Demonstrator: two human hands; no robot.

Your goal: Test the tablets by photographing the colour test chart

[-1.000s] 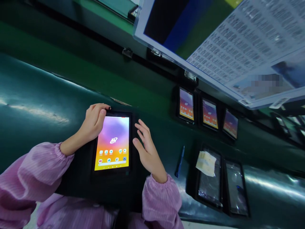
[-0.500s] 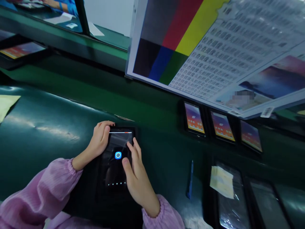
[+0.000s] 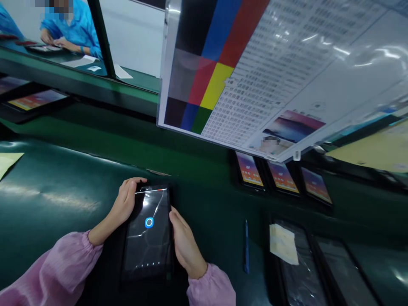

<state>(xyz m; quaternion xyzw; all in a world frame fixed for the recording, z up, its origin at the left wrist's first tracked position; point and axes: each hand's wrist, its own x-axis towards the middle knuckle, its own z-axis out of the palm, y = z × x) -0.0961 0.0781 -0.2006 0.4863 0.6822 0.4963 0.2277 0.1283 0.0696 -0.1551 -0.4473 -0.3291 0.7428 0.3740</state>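
A black tablet (image 3: 148, 244) with a film-like, reflective front lies before me, its dark screen showing a blue icon with a white ring and a row of small white dots. My left hand (image 3: 126, 199) wraps the tablet's upper left corner, fingers curled over the top edge. Along the right edge my right hand (image 3: 185, 242) grips the side, thumb at the rim and the other fingers mostly hidden beneath. Pink sleeves cover both forearms.
A blue pen (image 3: 246, 246) lies to the right. Beyond it are dark tablets (image 3: 306, 272), one bearing a yellowish paper (image 3: 283, 243). Three lit tablets (image 3: 250, 170) stand under a hanging printed chart (image 3: 242, 76). A co-worker in blue (image 3: 76, 32) sits across.
My right hand has moved off the front of the screen to the tablet's right edge. The view has tilted up, bringing more of the chart and the co-worker into sight.
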